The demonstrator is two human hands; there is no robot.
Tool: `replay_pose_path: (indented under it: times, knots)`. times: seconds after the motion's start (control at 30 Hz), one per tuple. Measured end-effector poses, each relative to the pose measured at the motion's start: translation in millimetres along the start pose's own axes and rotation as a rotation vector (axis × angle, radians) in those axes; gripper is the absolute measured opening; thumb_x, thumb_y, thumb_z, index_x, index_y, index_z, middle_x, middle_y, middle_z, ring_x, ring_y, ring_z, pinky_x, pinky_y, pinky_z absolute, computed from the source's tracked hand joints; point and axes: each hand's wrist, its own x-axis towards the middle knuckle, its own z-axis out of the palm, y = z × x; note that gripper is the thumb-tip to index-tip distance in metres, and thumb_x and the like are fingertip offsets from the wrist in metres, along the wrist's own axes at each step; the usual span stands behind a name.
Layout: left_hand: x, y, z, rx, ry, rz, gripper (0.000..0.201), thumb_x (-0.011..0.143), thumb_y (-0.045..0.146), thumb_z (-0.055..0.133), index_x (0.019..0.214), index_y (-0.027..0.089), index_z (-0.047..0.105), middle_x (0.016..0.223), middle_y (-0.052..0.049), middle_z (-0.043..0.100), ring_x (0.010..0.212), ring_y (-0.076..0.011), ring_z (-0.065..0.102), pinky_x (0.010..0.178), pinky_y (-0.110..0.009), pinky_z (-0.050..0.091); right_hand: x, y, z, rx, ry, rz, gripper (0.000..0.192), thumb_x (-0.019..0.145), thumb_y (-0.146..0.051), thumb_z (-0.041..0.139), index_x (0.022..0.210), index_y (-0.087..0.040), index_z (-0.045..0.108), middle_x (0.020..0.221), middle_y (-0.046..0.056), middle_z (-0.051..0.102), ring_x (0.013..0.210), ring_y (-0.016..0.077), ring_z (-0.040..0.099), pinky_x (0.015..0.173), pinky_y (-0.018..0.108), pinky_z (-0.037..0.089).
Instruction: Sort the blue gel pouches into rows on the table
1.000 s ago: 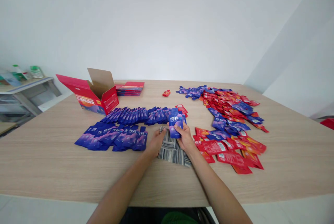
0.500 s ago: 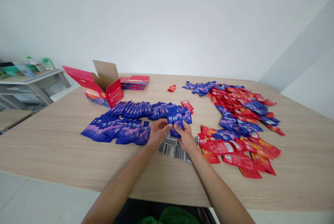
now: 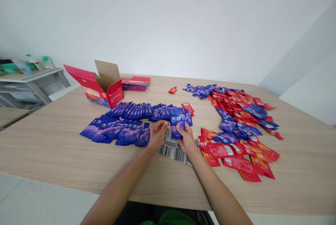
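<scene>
My right hand [image 3: 187, 137] holds a blue sachet [image 3: 177, 121] upright by its right side, thumb across the printed front. Just left of that sachet is my left hand [image 3: 157, 135], its thumb and fingertips pinched together; whether anything small is between them is hidden. Under both hands lies a grey striped cloth [image 3: 175, 152]. Beside my left hand, blue sachets [image 3: 114, 128] overlap in a fanned row. Behind it runs another row of blue sachets [image 3: 136, 110], close to a red sachet [image 3: 188, 107].
An open red carton [image 3: 101, 90] stands at back left, beside a stack of flat red boxes [image 3: 136, 83]. Mixed red and blue sachets [image 3: 236, 113] heap up on the right, with red sachets [image 3: 238, 158] nearer. A lone small red sachet [image 3: 172, 90] lies at the back.
My left hand has come off the blue sachet and moved slightly left. My right hand keeps the sachet alone, now a little further right and more fully visible.
</scene>
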Motion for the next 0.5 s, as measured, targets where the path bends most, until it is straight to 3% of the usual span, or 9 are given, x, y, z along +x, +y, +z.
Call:
replay_pose_path:
  times: [0.13,0.27,0.4,0.5]
  knots:
    - [-1,1,-2.3,-0.018,-0.054,-0.001,0.031,0.081,0.048,0.071,0.071,0.019,0.066,0.062,0.002,0.059,0.058,-0.0123,0.047,0.057,-0.025,0.035,6,-8,-3,0.085,0.05,-0.01,0.037,0.059,-0.03,0.094,0.084,-0.022,0.068,0.071,-0.007,0.066,0.054,0.0069,0.057,0.056,0.018,0.052]
    - [-7,5,-1.1,-0.073,-0.268,-0.01,0.04,0.083,0.053,0.069,0.063,0.019,0.059,0.061,0.0,0.055,0.059,-0.0123,0.043,0.06,-0.026,0.033,12,-17,-10,0.13,0.082,-0.035,0.038,0.06,-0.031,0.093,0.089,-0.023,0.068,0.072,-0.007,0.067,0.055,0.0062,0.057,0.055,0.016,0.051]
    - [-20,10,2.0,-0.152,-0.597,-0.135,0.046,0.087,0.06,0.062,0.067,0.019,0.054,0.058,0.002,0.048,0.06,-0.0134,0.049,0.063,-0.027,0.036,17,-24,-14,0.15,0.076,-0.069,0.041,0.06,-0.028,0.093,0.093,-0.024,0.069,0.072,-0.008,0.067,0.056,0.0057,0.057,0.056,0.015,0.05]
    - [-32,5,3.2,-0.094,-1.024,-0.296,0.049,0.082,0.063,0.067,0.07,0.018,0.054,0.06,0.003,0.051,0.059,-0.0119,0.052,0.062,-0.025,0.038,19,-26,-15,0.167,0.091,-0.092,0.04,0.06,-0.026,0.092,0.093,-0.025,0.07,0.073,-0.007,0.068,0.058,0.0068,0.059,0.058,0.016,0.051]
